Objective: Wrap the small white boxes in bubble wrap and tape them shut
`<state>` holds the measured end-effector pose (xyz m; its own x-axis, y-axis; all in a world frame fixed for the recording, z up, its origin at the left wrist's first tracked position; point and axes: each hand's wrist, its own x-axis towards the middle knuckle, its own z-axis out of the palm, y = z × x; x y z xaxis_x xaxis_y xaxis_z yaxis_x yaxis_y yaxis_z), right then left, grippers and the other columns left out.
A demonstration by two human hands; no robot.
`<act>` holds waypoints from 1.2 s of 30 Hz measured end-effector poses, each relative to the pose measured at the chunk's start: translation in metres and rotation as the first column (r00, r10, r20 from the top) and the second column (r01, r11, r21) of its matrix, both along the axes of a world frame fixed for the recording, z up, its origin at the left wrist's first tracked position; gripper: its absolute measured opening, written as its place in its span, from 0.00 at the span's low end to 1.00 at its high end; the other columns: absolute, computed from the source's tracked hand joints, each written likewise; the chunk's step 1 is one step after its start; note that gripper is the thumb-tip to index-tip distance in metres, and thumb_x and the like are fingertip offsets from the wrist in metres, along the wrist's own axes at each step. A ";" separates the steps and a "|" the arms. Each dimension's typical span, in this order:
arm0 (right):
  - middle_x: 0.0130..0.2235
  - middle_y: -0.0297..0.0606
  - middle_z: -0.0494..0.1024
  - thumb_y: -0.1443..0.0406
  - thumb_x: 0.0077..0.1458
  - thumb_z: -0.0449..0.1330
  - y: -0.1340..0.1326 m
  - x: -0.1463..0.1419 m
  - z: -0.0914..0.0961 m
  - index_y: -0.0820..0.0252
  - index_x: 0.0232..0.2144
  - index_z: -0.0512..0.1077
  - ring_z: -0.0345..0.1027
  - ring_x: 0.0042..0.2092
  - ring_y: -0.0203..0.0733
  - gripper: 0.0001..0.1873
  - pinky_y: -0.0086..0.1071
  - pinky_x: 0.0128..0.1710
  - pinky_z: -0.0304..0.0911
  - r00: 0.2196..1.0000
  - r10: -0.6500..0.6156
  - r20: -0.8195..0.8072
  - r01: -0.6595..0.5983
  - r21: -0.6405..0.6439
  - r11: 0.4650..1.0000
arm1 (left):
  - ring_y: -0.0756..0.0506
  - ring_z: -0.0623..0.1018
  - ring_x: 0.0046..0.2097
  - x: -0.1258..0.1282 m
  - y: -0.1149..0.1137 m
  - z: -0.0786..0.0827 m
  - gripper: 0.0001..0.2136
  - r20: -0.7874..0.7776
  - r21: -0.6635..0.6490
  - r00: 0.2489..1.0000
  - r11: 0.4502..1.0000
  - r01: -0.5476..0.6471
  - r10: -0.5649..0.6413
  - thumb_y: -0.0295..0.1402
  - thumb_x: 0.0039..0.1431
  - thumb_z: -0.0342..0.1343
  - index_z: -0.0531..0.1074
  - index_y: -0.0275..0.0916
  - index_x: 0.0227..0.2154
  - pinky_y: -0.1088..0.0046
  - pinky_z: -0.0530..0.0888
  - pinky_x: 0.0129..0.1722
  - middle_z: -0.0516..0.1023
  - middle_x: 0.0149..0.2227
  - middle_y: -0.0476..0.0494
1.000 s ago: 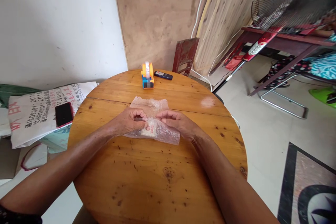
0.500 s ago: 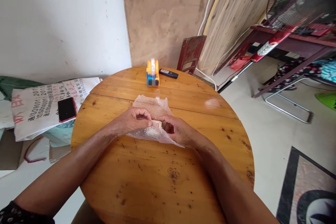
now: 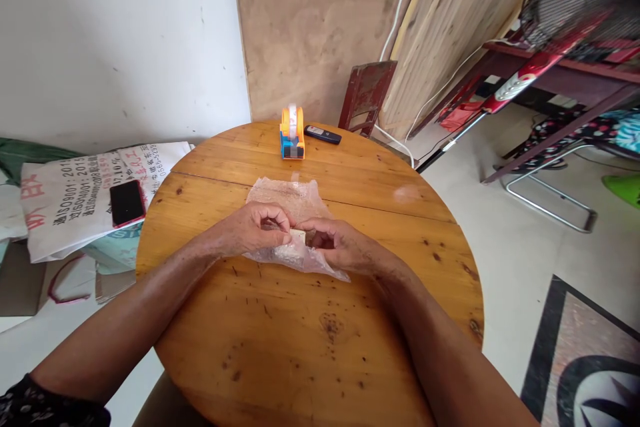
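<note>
A sheet of clear bubble wrap [image 3: 290, 195] lies on the round wooden table [image 3: 310, 333]. A small white box [image 3: 298, 235] sits on its near part, partly rolled in the wrap. My left hand [image 3: 250, 230] is closed, pinching the box and wrap from the left. My right hand [image 3: 339, 245] is curled on the box and wrap from the right. Most of the box is hidden by my fingers.
An orange and blue tape dispenser [image 3: 292, 133] and a dark remote-like device [image 3: 323, 135] stand at the table's far edge. A phone [image 3: 127, 203] lies on printed sacks [image 3: 75, 200] at left. A red chair [image 3: 367, 95], a fan [image 3: 575, 0] and a bench are at right.
My right hand went from lying flat on the wrap to curling around the box. The box has been tipped up inside the bubble wrap. The camera shifted slightly.
</note>
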<state>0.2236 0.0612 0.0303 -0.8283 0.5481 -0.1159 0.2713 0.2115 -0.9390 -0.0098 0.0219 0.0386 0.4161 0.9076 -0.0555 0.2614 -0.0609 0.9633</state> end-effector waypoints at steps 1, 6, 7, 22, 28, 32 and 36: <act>0.27 0.29 0.69 0.56 0.54 0.62 0.000 0.002 0.002 0.57 0.55 0.70 0.58 0.27 0.32 0.27 0.25 0.25 0.54 1.000 0.009 -0.006 -0.009 -0.020 1.000 | 0.46 0.76 0.42 0.000 0.000 -0.001 0.08 0.001 -0.001 1.000 1.000 0.001 -0.001 0.36 0.50 0.61 0.74 0.36 0.28 0.72 0.71 0.42 0.78 0.41 0.44; 0.33 0.33 0.74 0.54 0.56 0.61 0.003 0.016 0.018 0.57 0.51 0.71 0.65 0.32 0.36 0.23 0.28 0.31 0.59 0.994 -0.110 0.010 0.111 -0.043 0.993 | 0.48 0.75 0.38 0.002 0.000 -0.003 0.08 0.018 -0.007 1.000 1.000 0.004 -0.004 0.36 0.50 0.61 0.72 0.36 0.27 0.74 0.71 0.39 0.78 0.39 0.45; 0.34 0.34 0.75 0.52 0.57 0.60 0.003 0.018 0.021 0.58 0.48 0.72 0.66 0.33 0.37 0.22 0.29 0.32 0.60 0.992 -0.125 0.002 0.125 -0.041 0.991 | 0.49 0.75 0.37 0.002 0.000 -0.004 0.08 0.018 -0.012 1.000 1.000 0.003 -0.003 0.36 0.50 0.61 0.72 0.36 0.27 0.74 0.70 0.38 0.78 0.38 0.45; 0.39 0.38 0.73 0.52 0.49 0.67 -0.006 0.002 0.014 0.59 0.24 0.69 0.65 0.38 0.39 0.18 0.32 0.37 0.61 0.961 -0.259 -0.093 0.251 -0.087 0.964 | 0.48 0.75 0.39 0.005 0.004 -0.009 0.08 0.137 -0.070 0.990 0.997 0.036 -0.026 0.34 0.48 0.62 0.71 0.36 0.27 0.73 0.70 0.39 0.77 0.39 0.44; 0.29 0.34 0.70 0.51 0.45 0.68 -0.009 0.000 0.013 0.59 0.22 0.67 0.62 0.30 0.36 0.20 0.30 0.29 0.59 0.956 -0.293 -0.018 0.284 -0.191 0.939 | 0.51 0.72 0.31 0.008 0.004 -0.012 0.09 0.077 -0.126 0.997 0.992 0.025 -0.016 0.35 0.47 0.62 0.70 0.37 0.30 0.76 0.67 0.31 0.75 0.30 0.49; 0.26 0.32 0.69 0.53 0.45 0.68 -0.007 0.000 0.010 0.59 0.23 0.68 0.62 0.28 0.34 0.18 0.29 0.28 0.58 0.948 -0.319 0.009 0.314 -0.208 0.926 | 0.51 0.73 0.33 0.008 0.004 -0.012 0.10 0.075 -0.075 0.997 0.997 -0.009 0.014 0.32 0.47 0.61 0.70 0.37 0.33 0.77 0.68 0.32 0.75 0.33 0.49; 0.26 0.33 0.71 0.55 0.44 0.68 -0.005 0.001 0.005 0.59 0.23 0.69 0.62 0.27 0.34 0.16 0.29 0.27 0.58 0.947 -0.319 0.027 0.319 -0.175 0.931 | 0.50 0.74 0.36 0.007 0.004 -0.009 0.10 0.070 -0.045 0.997 0.999 0.021 -0.018 0.31 0.48 0.60 0.71 0.36 0.35 0.76 0.69 0.35 0.76 0.36 0.47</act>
<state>0.2243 0.0565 0.0357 -0.6132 0.7550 -0.2324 0.2960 -0.0533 -0.9537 -0.0028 0.0259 0.0294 0.4382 0.8964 -0.0666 0.1926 -0.0213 0.9810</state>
